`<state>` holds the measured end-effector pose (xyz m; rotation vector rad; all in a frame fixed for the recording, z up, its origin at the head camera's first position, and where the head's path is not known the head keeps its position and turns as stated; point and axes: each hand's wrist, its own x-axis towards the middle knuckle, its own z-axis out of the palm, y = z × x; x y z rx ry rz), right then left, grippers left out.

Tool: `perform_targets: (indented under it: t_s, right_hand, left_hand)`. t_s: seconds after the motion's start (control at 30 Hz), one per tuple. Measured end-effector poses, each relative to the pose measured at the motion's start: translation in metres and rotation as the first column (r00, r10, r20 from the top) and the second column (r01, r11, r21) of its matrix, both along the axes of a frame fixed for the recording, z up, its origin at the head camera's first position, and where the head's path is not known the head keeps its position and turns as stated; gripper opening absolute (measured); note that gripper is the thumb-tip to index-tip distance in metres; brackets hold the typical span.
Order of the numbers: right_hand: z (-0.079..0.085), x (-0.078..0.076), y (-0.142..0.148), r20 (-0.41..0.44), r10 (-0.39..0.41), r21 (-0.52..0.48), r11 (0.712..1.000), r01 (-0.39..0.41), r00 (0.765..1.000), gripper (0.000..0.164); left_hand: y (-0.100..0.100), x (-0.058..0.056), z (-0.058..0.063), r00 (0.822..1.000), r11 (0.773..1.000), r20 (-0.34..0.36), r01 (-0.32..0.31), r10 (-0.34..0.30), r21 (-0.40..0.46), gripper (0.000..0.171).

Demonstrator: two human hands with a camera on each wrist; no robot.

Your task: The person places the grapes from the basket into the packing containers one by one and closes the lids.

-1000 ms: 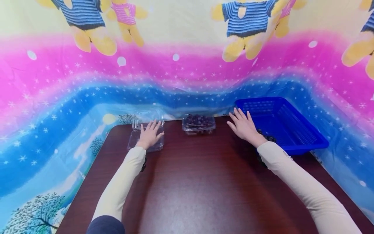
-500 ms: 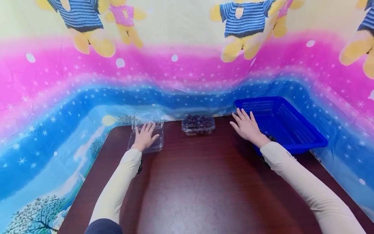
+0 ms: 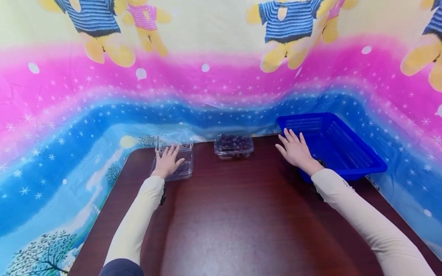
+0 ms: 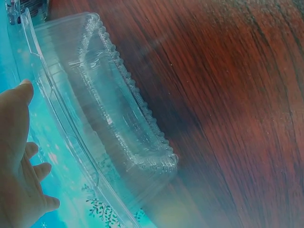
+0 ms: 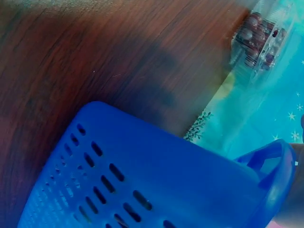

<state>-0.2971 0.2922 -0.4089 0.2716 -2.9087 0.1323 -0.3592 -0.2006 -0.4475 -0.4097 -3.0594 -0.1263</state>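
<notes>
My left hand (image 3: 166, 161) is held with fingers spread above an open clear plastic clamshell box (image 3: 183, 168) at the table's back left. In the left wrist view the clamshell box (image 4: 118, 104) looks bare inside, and the hand (image 4: 19, 166) appears apart from it. My right hand (image 3: 297, 151), fingers spread, is over the left side of a blue plastic basket (image 3: 359, 149); whether it touches the rim I cannot tell. Dark round things (image 3: 321, 162) in the basket are mostly hidden by the right wrist. Neither hand holds anything.
Between the hands, a clear box of dark grapes (image 3: 234, 145) stands at the back edge of the brown table (image 3: 221, 214). In the right wrist view the basket's handle (image 5: 280, 175) juts out. A printed cloth (image 3: 207, 88) hangs behind the table.
My left hand has shifted a little left and toward me. My right hand has drifted slightly right, further over the basket. Boxes and basket stay in place.
</notes>
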Motion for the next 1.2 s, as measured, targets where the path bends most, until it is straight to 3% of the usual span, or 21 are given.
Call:
perform_targets:
  t_s: [0.83, 1.2]
  right_hand:
    - [-0.006, 0.013, 0.021, 0.020, -0.022, -0.043, 0.999, 0.023, 1.000, 0.059]
    - [-0.009, 0.018, 0.030, 0.011, -0.027, -0.051, 0.998, 0.028, 1.000, 0.058]
  left_hand:
    - [-0.014, -0.002, -0.013, 0.997, 0.998, 0.062, -0.041, 0.039, 0.039, 0.067]
    - [-0.016, 0.000, -0.011, 0.996, 0.997, 0.073, -0.051, 0.047, 0.059, 0.068]
